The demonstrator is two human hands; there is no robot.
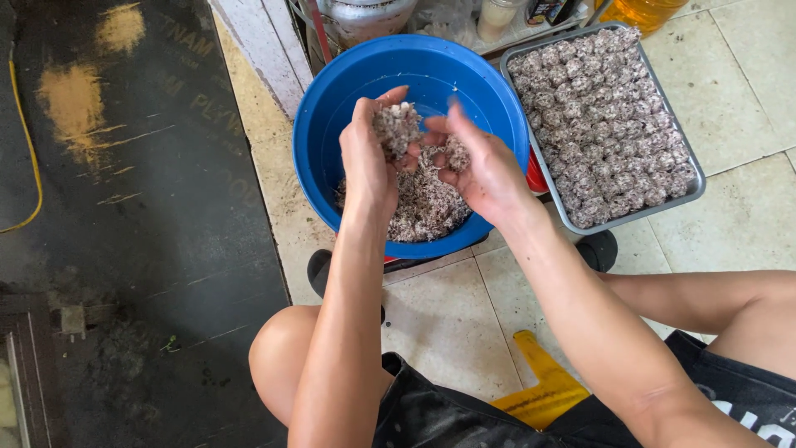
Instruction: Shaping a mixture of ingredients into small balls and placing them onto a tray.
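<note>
Left hand point(369, 162) cupped around lump of speckled mince mix point(396, 126) above blue basin point(332, 108); right hand point(485, 170) open, fingers loose, bits stuck; risk: crumbly lump breaks, drops past rim onto floor tiles point(448, 323); tray of balls point(609, 124) just beside

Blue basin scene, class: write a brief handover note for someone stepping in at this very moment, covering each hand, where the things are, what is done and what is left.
Left hand: raised over the blue basin, fingers curled round a lump of mix.
Right hand: beside it, over the basin, open, with a smaller clump of mix at its fingers.
Basin: on the tiled floor, with loose speckled mix covering the bottom.
Metal tray: right of the basin, almost filled with rows of shaped balls.
Done: nearly a trayful of balls.
Left: the lump in hand is unshaped, and the mix in the basin remains.
</note>
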